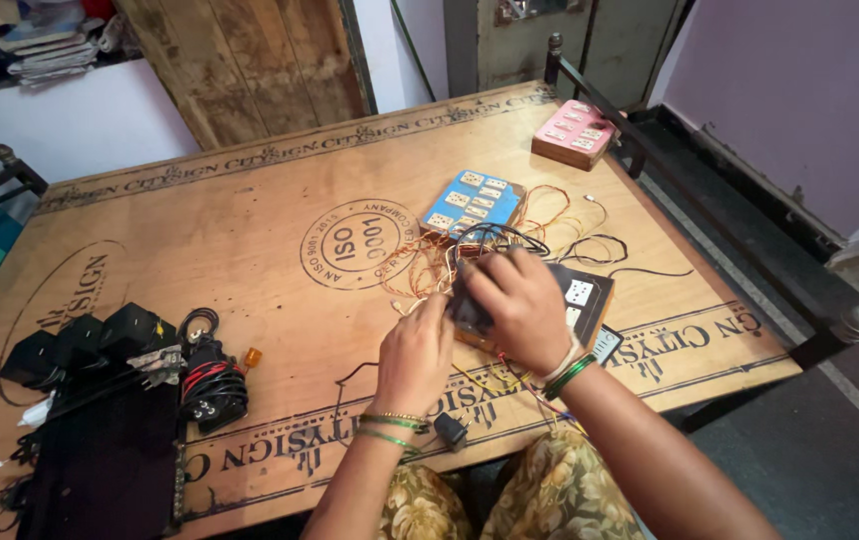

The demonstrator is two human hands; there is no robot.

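Black switch board [580, 300] with white rocker switches sits on the plywood tabletop [250, 230], right in front of the person, trailing a tangle of thin copper and black wires [510, 235]. Rigid plastic-and-wood box by the look of it, probably light enough for one hand, hard-edged, not slippery. The wires are the weak part: thin, floppy, easy to snag or pull loose. Best held by the box edges or corners, not by the wiring.

Right hand [520, 300] lies over the near-left part of the board, palm down, wrist bent, fingers curled and closed on a dark piece there; exactly what they pinch I can't tell, the hand covers it. Left hand [415, 350] comes up from below just beside it, fingers bunched together at the board's left edge, touching the wiring or the board — hidden, can't say which. Both forearms angle in from the bottom of the view, bangles on both wrists.

Further off: blue switch board [472, 203] just beyond the wires, pink switch board [575, 132] near the far right corner, black adapters and coiled cables [120, 350] well apart at left.
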